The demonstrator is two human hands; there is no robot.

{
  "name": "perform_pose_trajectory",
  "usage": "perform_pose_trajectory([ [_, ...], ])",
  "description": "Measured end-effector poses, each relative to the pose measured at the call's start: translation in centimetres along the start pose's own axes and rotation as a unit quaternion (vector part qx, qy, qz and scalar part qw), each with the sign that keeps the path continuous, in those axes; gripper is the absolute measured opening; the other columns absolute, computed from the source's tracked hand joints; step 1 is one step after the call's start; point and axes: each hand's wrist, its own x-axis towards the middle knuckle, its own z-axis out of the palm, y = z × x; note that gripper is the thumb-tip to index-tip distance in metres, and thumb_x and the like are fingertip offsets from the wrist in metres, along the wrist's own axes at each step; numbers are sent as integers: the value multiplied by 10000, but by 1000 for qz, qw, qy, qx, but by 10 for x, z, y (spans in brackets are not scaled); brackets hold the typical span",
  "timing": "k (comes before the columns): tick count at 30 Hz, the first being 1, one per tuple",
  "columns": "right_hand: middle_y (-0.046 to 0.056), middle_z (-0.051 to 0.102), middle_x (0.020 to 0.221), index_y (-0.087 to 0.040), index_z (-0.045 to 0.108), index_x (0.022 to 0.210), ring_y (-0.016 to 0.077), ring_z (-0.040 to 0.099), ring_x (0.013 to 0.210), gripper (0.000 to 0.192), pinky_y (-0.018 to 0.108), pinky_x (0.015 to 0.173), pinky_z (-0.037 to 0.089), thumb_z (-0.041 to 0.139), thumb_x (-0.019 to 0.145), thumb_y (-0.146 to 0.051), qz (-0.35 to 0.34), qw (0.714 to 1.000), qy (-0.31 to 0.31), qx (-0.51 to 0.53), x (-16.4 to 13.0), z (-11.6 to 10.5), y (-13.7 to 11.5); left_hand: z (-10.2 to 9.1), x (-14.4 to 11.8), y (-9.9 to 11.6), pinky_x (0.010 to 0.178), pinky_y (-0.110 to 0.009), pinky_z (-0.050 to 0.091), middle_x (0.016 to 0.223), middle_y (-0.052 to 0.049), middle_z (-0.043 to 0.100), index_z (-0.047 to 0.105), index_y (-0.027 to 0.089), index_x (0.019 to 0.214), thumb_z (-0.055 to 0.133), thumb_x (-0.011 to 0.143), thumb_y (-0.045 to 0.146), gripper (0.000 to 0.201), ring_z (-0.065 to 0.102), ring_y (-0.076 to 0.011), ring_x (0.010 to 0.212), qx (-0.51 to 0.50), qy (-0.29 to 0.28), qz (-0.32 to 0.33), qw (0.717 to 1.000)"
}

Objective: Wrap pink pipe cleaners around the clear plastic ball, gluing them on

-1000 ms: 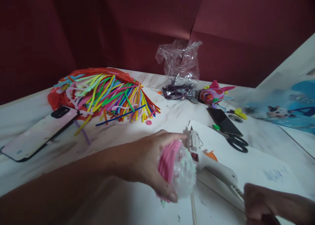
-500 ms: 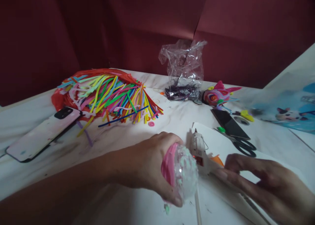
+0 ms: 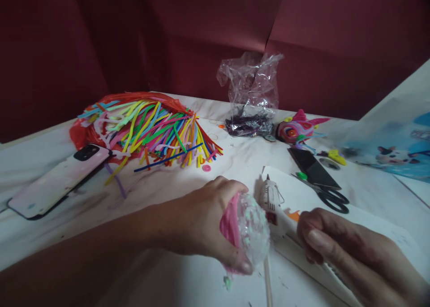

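My left hand [image 3: 208, 226] is wrapped round a rounded clear plastic piece [image 3: 252, 228], like a bottle end. Bright pink fuzzy material [image 3: 230, 224] covers the side nearest my palm, and pale green bits dot the clear part. My right hand [image 3: 349, 253] is closed, thumb and fingers pressed together; whether anything is between them is hidden. Just beyond those fingers, a white glue gun [image 3: 271, 197] lies on a white sheet [image 3: 372, 226], its nozzle pointing away from me. Part of its handle passes close to the right hand. An orange scrap [image 3: 293, 215] lies beside it.
Colourful pipe cleaners [image 3: 161, 134] spill from a red bag at the left, near a phone [image 3: 60, 179]. Behind stands a clear bag [image 3: 251, 101] with dark contents. At right are scissors [image 3: 327, 195], a black flat object [image 3: 312, 166] and a pink fuzzy fish-like figure [image 3: 297, 130].
My right hand has drawn back from the glue gun's handle, and its fingers have curled in. The left hand keeps its grip on the clear piece, tilted only slightly differently.
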Motion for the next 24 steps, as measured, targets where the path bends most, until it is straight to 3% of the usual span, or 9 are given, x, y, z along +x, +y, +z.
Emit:
perform_pose_trajectory([
  [2,57,343,622,-55,379,658,111,331,578,717,154,529,276,289,1053,-646,34,999,27,17,-3,2,2,1,0,-1,873,-377,425,1158,-77,460,396,210,1236,745,522,351,807,465,-251,1044,3,-1,5,1000],
  [6,64,334,612,-50,382,605,116,344,563,763,151,522,301,396,1003,-701,39,997,28,54,-5,4,9,3,2,-3,885,-384,416,1197,-77,445,397,227,1234,752,509,360,818,453,-263,1075,5,9,1,1000],
  [10,45,242,567,-50,413,633,118,325,526,734,122,478,328,503,921,-719,81,992,93,5,3,10,4,3,1,-3,878,-363,419,1210,-87,449,390,213,1238,755,522,338,813,455,-269,1085,2,-1,4,1000],
  [13,27,164,546,-50,395,623,101,284,490,732,104,453,323,531,906,-711,67,992,102,-31,12,14,-4,1,1,-3,867,-348,424,1194,-78,454,404,211,1222,765,516,324,801,462,-261,1071,5,-8,-2,1000],
  [19,25,175,528,-44,365,587,83,280,467,766,88,431,302,491,948,-708,34,997,55,-48,14,9,0,2,3,0,790,-316,445,1092,-61,491,449,198,1139,761,536,338,693,507,-228,975,15,-3,-7,1000],
  [24,38,277,537,-43,315,551,58,295,458,762,77,414,276,295,1086,-584,-97,993,-51,-41,6,4,14,4,4,2,769,-312,447,1070,-50,500,457,192,1105,759,517,274,666,513,-213,936,3,-7,-11,1000],
])
